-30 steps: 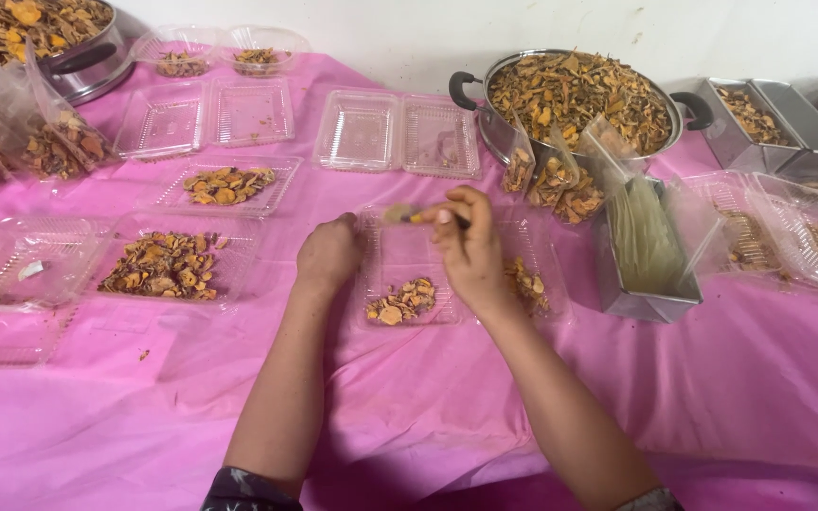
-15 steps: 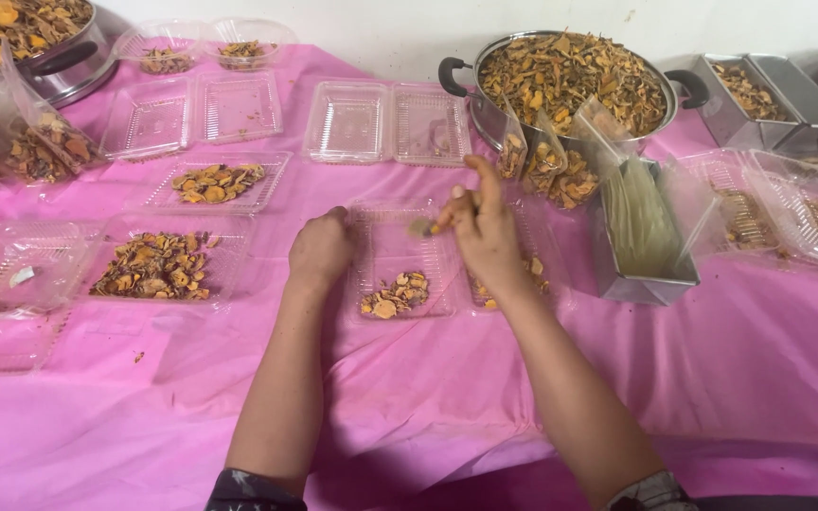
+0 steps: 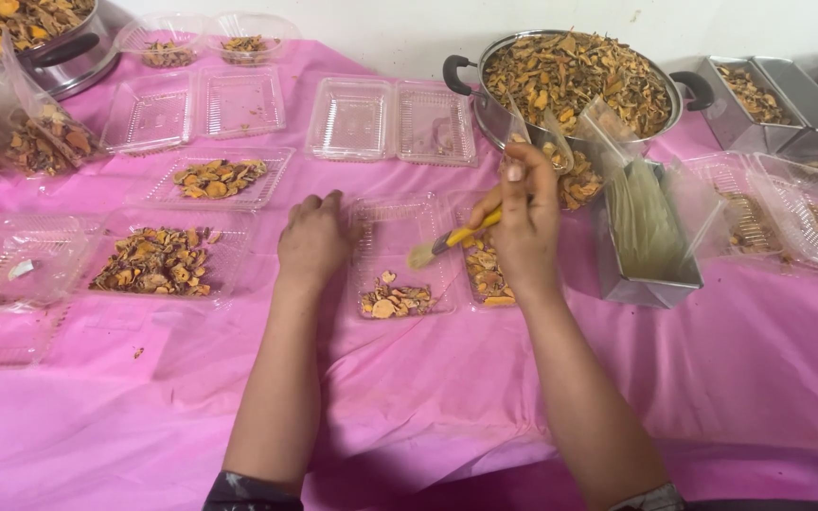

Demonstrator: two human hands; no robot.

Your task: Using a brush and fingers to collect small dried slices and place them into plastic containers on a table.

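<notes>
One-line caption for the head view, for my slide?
Right hand holds a small brush over an open clear tray steadied by the left hand.

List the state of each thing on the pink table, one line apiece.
Left hand: resting at the open clamshell box's edge.
Right hand: gripping a yellow-handled brush.
Open clamshell box: few dried slices inside.
Big pot: heaped full.
Two clamshell boxes behind: open, nearly empty.
</notes>
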